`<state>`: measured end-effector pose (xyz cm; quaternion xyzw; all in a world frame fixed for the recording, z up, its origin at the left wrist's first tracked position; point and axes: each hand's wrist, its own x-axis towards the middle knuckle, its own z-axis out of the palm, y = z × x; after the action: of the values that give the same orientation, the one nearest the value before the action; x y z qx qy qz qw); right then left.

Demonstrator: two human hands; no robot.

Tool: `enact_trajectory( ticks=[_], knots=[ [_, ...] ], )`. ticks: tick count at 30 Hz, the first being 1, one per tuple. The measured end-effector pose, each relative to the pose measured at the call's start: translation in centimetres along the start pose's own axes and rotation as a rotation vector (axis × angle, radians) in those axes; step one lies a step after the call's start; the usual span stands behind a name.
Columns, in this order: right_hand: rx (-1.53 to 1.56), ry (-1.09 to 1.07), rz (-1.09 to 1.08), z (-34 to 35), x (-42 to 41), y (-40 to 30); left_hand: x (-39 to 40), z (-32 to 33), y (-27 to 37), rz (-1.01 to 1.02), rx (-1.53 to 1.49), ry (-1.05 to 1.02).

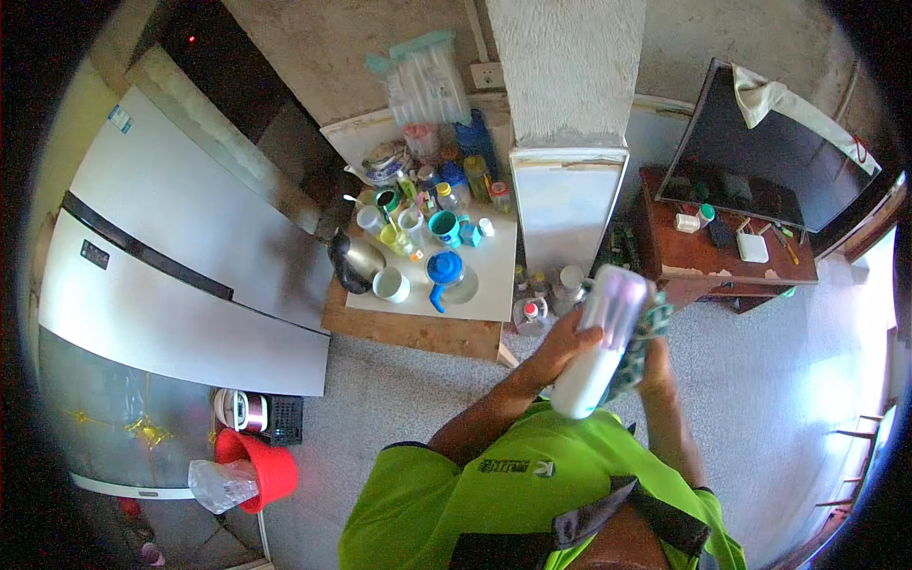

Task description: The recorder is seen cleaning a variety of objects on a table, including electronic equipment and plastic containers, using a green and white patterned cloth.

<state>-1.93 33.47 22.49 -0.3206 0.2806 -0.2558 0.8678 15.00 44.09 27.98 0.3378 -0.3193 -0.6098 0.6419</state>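
My left hand [573, 338] grips a long rounded container [598, 342], white at its lower end and translucent purplish at its upper end; it is tilted and slightly blurred. On its right side my right hand [655, 363], partly hidden, holds a green and white patterned cloth [630, 363] against it. Ahead to the left is a table [413, 331] bearing a jug with a blue lid [445, 267], a white cup [391, 285], a steel kettle [360, 260], a teal mug [444, 226] and several bottles.
A white refrigerator [185, 214] stands at the left, near a red bucket [274, 474] and a rice cooker [242, 411]. Bottles and jars [531, 313] stand on the floor beside the table. At the right a wooden desk [662, 249] bears a television [769, 157] and a white router [752, 247].
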Motion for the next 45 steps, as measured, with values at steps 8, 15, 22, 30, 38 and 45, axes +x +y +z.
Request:
enact_trajectory(
  ticks=[8, 15, 22, 30, 38, 45],
  knots=[
    [-0.181, -0.277, 0.136, 4.9, 0.7, 0.0, 4.3, -2.9, 3.7, 0.481, 0.306, 0.673],
    [-0.087, 0.008, 0.108, 6.0, 4.7, -1.1, 8.0, -16.2, 9.7, 0.516, 0.758, 1.028],
    [-0.239, 0.162, 0.138, 8.9, 6.7, -0.9, 12.1, -33.5, 10.8, 0.434, 0.994, 1.124],
    [-0.318, 0.223, 0.047, 8.5, 7.8, 0.4, 17.4, -38.3, 8.2, 0.416, 1.478, 1.284],
    [-0.291, 0.311, 0.003, 9.5, 8.4, 0.2, 19.1, -42.4, 5.1, 0.214, 1.471, 1.311],
    [-0.299, 0.302, -0.009, 9.1, 9.2, 0.1, 21.5, -43.6, 2.5, 0.180, 1.375, 1.327]
  ],
)
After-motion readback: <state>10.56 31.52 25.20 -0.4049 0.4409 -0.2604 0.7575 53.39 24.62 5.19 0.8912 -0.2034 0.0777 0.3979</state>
